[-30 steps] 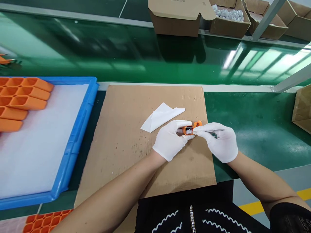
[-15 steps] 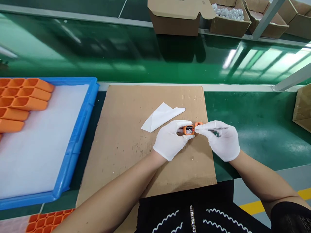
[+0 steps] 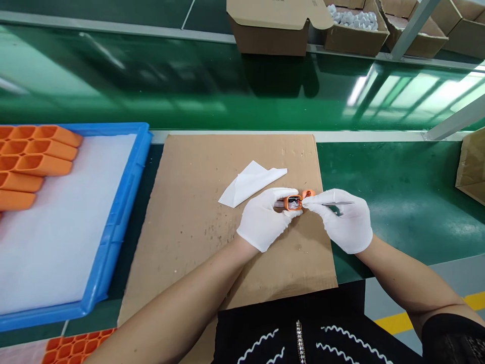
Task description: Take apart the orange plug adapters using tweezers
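My left hand (image 3: pixel 265 218), in a white glove, is closed around a small orange plastic housing (image 3: pixel 293 203). The housing's open end faces me and shows dark and whitish parts inside. Gloved in white too, my right hand (image 3: pixel 345 220) pinches slim metal tweezers (image 3: pixel 341 203); their tips are hidden by the fingers at the housing's right edge. A second small orange piece (image 3: pixel 308 193) sits just beyond my right fingertips; whether it is joined to the housing I cannot tell. Behind my left hand lies a folded white cloth (image 3: pixel 252 183) on the cardboard sheet (image 3: pixel 197 212).
To the left stands a blue tray (image 3: pixel 127 197) with several orange tubular housings (image 3: pixel 38 156) in rows. More orange pieces (image 3: pixel 78 346) are at the lower left. Cardboard boxes (image 3: pixel 269 38) line the back shelf, one box (image 3: pixel 356 38) holding white pieces. Another box (image 3: pixel 472 167) stands far right.
Both hands keep nearly the same pose at the orange housing. The whole view has shifted very slightly; nothing has been picked up or let go.
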### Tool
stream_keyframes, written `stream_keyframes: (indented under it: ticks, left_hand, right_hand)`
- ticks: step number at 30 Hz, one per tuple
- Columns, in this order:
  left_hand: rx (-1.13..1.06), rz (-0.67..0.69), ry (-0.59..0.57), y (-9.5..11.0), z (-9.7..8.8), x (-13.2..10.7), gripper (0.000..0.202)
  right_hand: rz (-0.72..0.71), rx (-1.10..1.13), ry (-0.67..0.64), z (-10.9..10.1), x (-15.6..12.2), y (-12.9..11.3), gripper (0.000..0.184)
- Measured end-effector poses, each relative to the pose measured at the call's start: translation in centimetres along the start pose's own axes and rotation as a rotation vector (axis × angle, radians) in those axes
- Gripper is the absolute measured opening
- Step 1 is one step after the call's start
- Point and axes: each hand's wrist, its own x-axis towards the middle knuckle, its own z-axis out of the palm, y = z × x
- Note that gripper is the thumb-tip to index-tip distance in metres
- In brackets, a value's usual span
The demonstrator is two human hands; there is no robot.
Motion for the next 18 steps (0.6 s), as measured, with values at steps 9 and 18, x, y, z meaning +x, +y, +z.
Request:
stream_keyframes:
  ticks: [9,18]
  left_hand:
    - [0.065,0.025,-0.016,0.19,-0.2,0.07,0.039]
    - [0.095,-0.011,-0.01,0.75,-0.1,0.01,0.039]
  right_hand:
    - [0.075,0.101,-0.022,0.71,-0.05,-0.17,0.014]
    - [0.095,0.034,-0.015,0.37,0.17,0.0,0.012]
